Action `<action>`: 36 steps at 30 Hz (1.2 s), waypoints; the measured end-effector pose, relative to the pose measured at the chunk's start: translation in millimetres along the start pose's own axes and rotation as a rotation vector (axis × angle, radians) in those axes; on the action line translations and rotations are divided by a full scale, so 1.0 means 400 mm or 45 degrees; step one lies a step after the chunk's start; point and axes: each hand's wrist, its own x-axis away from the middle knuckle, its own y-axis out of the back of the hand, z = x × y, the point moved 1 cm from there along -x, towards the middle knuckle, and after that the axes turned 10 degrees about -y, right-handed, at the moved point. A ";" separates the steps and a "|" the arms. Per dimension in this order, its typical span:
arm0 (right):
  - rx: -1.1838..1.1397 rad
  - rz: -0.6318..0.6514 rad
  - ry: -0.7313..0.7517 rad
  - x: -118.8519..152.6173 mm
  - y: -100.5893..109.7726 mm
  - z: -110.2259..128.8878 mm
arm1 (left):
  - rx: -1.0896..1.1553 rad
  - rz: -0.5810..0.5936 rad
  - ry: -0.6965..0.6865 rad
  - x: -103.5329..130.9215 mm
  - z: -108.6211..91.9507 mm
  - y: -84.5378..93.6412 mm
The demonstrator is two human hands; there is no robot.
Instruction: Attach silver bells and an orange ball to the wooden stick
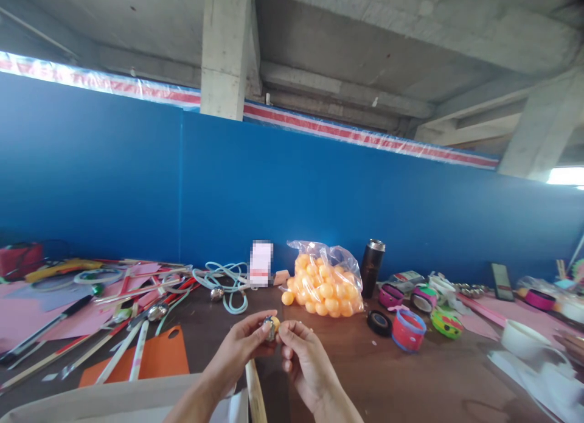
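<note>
Low in the middle of the view, my left hand (241,339) is closed around a small orange ball (272,327) partly covered in a silvery, dark-patterned wrapping. Close against its right side, my right hand (301,350) is closed in a pinch; what lies between those fingertips is too small to make out. Behind both hands stands a clear plastic bag (326,283) full of orange balls, with one loose orange ball (287,298) at its left. A pale wooden stick (255,392) lies below my hands.
Left are pale blue cord (228,283), silver balls (157,311), sticks and orange card (159,356). A light box edge (123,392) is in front. Right are a black bottle (373,268), black tape (379,323), colourful bands (408,330) and a white cup (524,341). Blue panels (319,185) stand behind.
</note>
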 end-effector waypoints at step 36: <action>0.050 -0.017 -0.003 -0.012 0.008 -0.009 | 0.026 0.021 0.029 -0.002 0.011 0.001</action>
